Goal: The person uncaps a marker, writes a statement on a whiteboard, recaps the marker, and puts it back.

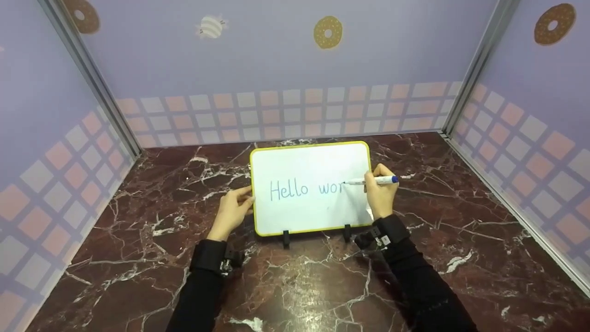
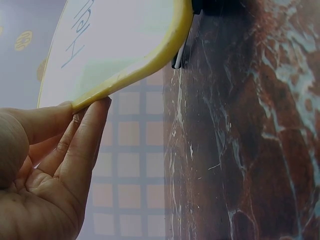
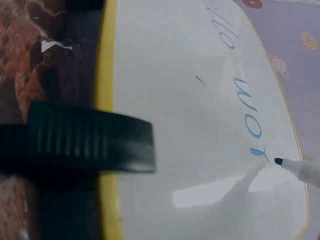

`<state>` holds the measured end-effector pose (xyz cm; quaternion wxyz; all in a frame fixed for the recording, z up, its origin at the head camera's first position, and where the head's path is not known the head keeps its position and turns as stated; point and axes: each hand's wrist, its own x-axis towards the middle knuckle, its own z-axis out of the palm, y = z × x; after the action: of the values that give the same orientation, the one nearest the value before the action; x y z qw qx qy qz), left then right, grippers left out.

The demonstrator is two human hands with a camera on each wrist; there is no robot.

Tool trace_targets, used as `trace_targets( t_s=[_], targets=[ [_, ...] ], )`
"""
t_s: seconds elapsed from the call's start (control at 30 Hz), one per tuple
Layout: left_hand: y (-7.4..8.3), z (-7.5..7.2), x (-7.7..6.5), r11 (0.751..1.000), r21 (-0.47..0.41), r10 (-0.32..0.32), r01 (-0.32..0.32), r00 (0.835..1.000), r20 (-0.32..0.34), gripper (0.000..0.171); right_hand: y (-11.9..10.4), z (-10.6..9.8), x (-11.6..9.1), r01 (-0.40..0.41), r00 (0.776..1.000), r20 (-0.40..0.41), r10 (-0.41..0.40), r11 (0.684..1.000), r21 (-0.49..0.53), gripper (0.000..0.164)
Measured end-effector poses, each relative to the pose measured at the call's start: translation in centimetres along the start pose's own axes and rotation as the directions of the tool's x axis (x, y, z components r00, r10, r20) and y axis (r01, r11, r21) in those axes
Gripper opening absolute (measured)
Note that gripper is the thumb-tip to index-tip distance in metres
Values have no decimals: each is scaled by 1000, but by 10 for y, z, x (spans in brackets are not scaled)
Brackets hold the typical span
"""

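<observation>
A whiteboard (image 1: 304, 216) with a yellow frame stands tilted back on a stand with black feet (image 1: 286, 239). Blue handwriting on it reads "Hello wor" in the head view. At the board's left edge, my left hand (image 1: 233, 210) pinches the frame, thumb in front and fingers behind, as the left wrist view shows. My right hand (image 1: 381, 196) grips a white marker (image 1: 368, 180) with a blue end. Its dark tip (image 3: 279, 161) is right at the last letter, the "r". Only the marker's front part shows in the right wrist view.
The board stands on a dark red marbled table (image 1: 295, 286) with white veins. Purple walls (image 1: 267, 60) with checks and donut pictures enclose it at the back and both sides. A small dark mark (image 3: 200, 80) lies below the writing on the board.
</observation>
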<state>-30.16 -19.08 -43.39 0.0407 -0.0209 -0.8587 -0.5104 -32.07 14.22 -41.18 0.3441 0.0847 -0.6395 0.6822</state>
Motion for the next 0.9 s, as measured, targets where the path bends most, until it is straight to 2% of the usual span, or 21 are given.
trace_targets(
  t_s=[0.2, 0.47, 0.9],
  targets=[
    [-1, 1, 0, 1000, 7, 0, 0, 1000, -1, 44, 0, -4, 3, -4, 999, -37, 4, 1000, 3, 30],
    [-2, 1, 0, 1000, 15, 15, -15, 1000, -4, 44, 4, -3, 3, 0, 1000, -21, 2, 998, 59, 29],
    [-2, 1, 0, 999, 20, 33, -33, 999, -15, 42, 5, -3, 2, -16, 1000, -16, 17, 999, 29, 29]
  ],
)
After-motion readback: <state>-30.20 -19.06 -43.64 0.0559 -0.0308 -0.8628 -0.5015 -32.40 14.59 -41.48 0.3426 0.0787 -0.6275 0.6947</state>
